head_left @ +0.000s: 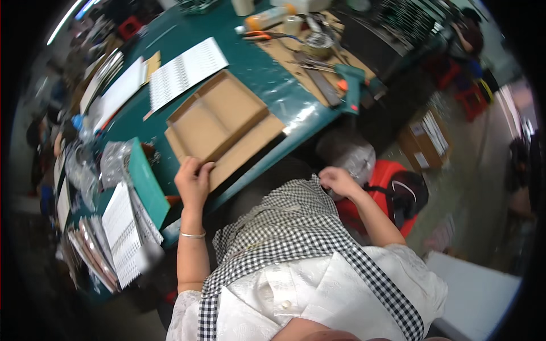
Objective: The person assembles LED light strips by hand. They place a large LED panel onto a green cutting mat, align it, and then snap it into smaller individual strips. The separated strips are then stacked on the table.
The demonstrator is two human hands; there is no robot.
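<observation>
A shallow brown cardboard box (pixel 216 116) lies open on the green table, its inside facing up. My left hand (pixel 192 177) is closed on the box's near left corner, thumb and fingers curled at the flap. Off the table's edge to the right, my right hand (pixel 339 181) is closed with its fingertips at the hem of the black-and-white checked apron (pixel 284 213), seeming to pinch it. The apron covers my lap.
Printed sheets (pixel 187 71) lie beyond the box. A green glue gun (pixel 351 88), scissors (pixel 259 35) and other tools crowd a board at the far right. A green folder (pixel 147 179) and papers (pixel 126 233) stand left. Right of me is a red stool (pixel 387 170) holding a black bag.
</observation>
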